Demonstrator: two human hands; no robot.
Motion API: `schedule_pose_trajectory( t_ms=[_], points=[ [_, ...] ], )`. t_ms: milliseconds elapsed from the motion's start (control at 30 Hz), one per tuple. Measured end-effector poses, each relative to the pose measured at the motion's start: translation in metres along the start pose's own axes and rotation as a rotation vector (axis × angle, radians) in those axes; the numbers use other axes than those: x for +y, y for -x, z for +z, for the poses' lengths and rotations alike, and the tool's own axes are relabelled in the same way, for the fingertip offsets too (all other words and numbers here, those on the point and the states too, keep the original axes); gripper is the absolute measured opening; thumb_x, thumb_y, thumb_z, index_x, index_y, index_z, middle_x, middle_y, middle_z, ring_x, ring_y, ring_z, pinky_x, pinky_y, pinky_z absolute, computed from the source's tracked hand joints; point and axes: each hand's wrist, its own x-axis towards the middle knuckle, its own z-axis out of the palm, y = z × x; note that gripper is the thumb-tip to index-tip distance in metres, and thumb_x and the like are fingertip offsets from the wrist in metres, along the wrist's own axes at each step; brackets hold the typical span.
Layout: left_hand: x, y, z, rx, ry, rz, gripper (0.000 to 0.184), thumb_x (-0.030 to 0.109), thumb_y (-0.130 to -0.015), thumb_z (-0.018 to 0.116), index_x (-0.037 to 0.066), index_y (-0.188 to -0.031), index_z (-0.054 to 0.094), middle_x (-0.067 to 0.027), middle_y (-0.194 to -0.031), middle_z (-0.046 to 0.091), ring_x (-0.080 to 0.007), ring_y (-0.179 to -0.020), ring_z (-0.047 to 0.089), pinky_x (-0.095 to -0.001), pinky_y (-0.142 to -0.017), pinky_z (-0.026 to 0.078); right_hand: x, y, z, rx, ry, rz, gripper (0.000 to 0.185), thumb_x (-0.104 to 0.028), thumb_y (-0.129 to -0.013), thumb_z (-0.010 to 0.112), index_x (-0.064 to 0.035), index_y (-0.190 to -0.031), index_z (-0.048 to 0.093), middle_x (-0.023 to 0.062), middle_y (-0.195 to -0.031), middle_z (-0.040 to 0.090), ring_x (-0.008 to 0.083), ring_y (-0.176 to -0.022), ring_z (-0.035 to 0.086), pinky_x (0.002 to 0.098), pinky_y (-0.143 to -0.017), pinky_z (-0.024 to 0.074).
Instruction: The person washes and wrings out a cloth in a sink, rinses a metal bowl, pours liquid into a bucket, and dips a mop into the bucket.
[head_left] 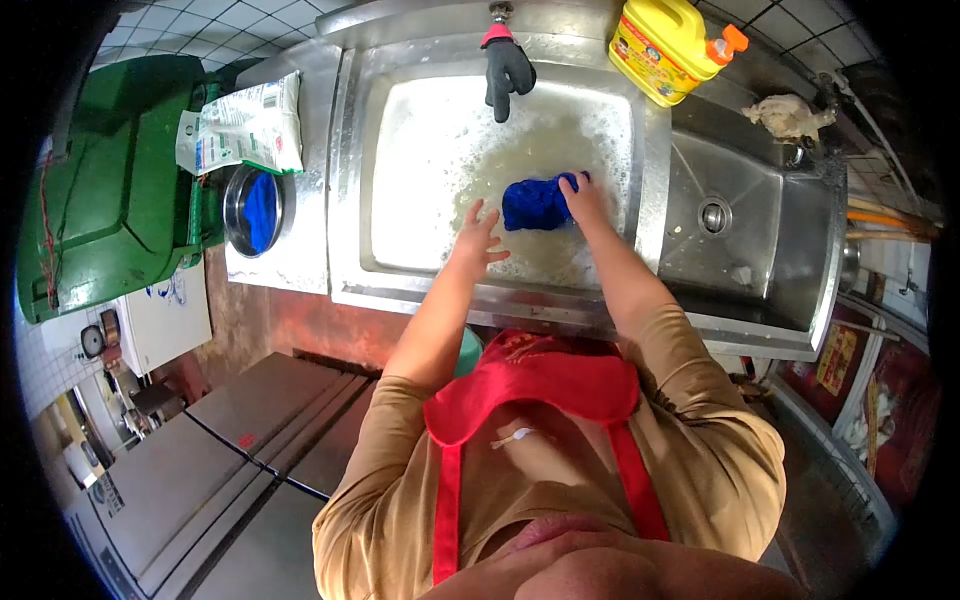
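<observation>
Wet and bunched up, a blue cloth (535, 204) is at the soapy water in the large metal sink (350, 200). My right hand (585, 200) grips the cloth at its right end, with the thumb and fingers around the edge. To the left of the cloth, my left hand (478, 242) is over the water with its fingers spread and nothing in them. A small gap separates it from the cloth. White foam rings the cloudy water, and the sink's bottom is hidden.
A dark glove (508, 75) hangs over the tap. A yellow detergent jug (665, 50) stands at the back right, beside a smaller basin (720, 255). At left are a metal bowl (231, 215) holding blue cloth, a white bag (255, 125) and a green bin (110, 180).
</observation>
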Motion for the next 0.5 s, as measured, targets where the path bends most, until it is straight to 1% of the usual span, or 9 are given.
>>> schedule_pose_trajectory(
  t_ms=[33,133,200,233,333,367,400,467,500],
  points=[
    [0.003,0.001,-0.002,-0.002,0.006,-0.025,0.055,0.032,-0.089,0.049,0.023,-0.136,0.022,-0.0084,-0.144,0.012,-0.0448,-0.120,0.029,-0.0521,-0.084,0.044,0.003,0.005,0.009,-0.064,-0.077,0.060,0.052,-0.034,-0.081,0.056,-0.0089,-0.125,0.044,0.0210,-0.117,0.051,0.0363,-0.102,0.053,0.0439,-0.088,0.0402],
    [0.004,-0.004,0.004,-0.083,0.055,-0.042,0.056,0.036,-0.089,0.048,0.022,-0.136,0.023,-0.0083,-0.144,0.011,-0.0451,-0.121,0.027,-0.0579,-0.085,0.041,0.019,-0.004,0.070,-0.380,-0.723,0.262,0.047,-0.013,-0.078,0.060,-0.0088,-0.123,0.044,0.0123,-0.106,0.057,0.0258,-0.099,0.055,0.0399,-0.082,0.0454],
    [0.006,-0.013,0.008,-0.157,0.125,-0.005,0.056,0.040,-0.088,0.047,0.020,-0.136,0.024,-0.0099,-0.143,0.016,-0.0443,-0.120,0.029,-0.0594,-0.085,0.040,-0.033,0.026,0.039,-0.562,-1.258,0.302,0.049,-0.002,-0.074,0.062,-0.0080,-0.120,0.046,0.0090,-0.104,0.057,0.0222,-0.093,0.057,0.0362,-0.077,0.0487],
    [0.005,-0.024,0.008,-0.081,0.208,-0.065,0.052,0.046,-0.087,0.046,0.018,-0.130,0.035,-0.0129,-0.133,0.036,-0.0381,-0.118,0.037,-0.0522,-0.086,0.042,-0.069,0.047,0.015,-0.564,-1.252,0.250,0.045,-0.005,-0.076,0.061,-0.0059,-0.118,0.046,0.0091,-0.103,0.057,0.0207,-0.089,0.058,0.0344,-0.076,0.0496],
    [0.009,-0.046,-0.008,-0.227,0.555,0.000,0.056,0.052,-0.087,0.042,0.005,-0.118,0.046,-0.0149,-0.115,0.052,-0.0337,-0.104,0.051,-0.0460,-0.087,0.044,-0.111,0.080,-0.005,-0.469,-0.933,0.045,0.043,-0.018,-0.075,0.067,-0.0036,-0.113,0.051,0.0088,-0.100,0.058,0.0169,-0.084,0.058,0.0296,-0.076,0.0470],
    [0.022,-0.030,-0.002,-0.294,0.526,-0.040,0.061,0.054,-0.087,0.038,-0.002,-0.108,0.052,-0.0160,-0.101,0.059,-0.0307,-0.092,0.057,-0.0410,-0.087,0.045,-0.133,0.097,-0.027,-0.457,-0.829,-0.086,0.040,-0.023,-0.074,0.069,-0.0025,-0.105,0.056,0.0079,-0.096,0.059,0.0151,-0.081,0.057,0.0276,-0.074,0.0453],
    [0.017,-0.038,-0.008,-0.402,0.565,0.019,0.053,0.046,-0.090,0.037,-0.001,-0.109,0.052,-0.0169,-0.102,0.058,-0.0321,-0.092,0.056,-0.0414,-0.086,0.045,-0.137,0.104,-0.025,-0.422,-0.734,-0.174,0.039,-0.028,-0.075,0.068,-0.0027,-0.102,0.058,0.0095,-0.088,0.061,0.0150,-0.079,0.056,0.0282,-0.074,0.0448],
    [-0.008,-0.075,-0.023,-0.707,0.852,-0.033,0.044,0.037,-0.091,0.036,-0.001,-0.107,0.053,-0.0172,-0.100,0.059,-0.0317,-0.091,0.057,-0.0412,-0.084,0.046,-0.147,0.112,-0.027,-0.232,-0.524,-0.302,0.038,-0.037,-0.074,0.066,-0.0052,-0.093,0.059,0.0147,-0.085,0.061,0.0258,-0.074,0.061,0.0356,-0.068,0.0471],
    [-0.013,-0.076,-0.007,-0.509,0.927,0.079,0.035,0.027,-0.091,0.037,0.000,-0.104,0.054,-0.0154,-0.096,0.060,-0.0294,-0.089,0.058,-0.0405,-0.083,0.047,-0.145,0.107,-0.025,-0.124,-0.423,-0.351,0.034,-0.036,-0.075,0.063,-0.0059,-0.091,0.059,0.0147,-0.084,0.061,0.0278,-0.072,0.060,0.0368,-0.066,0.0472]
  ],
)
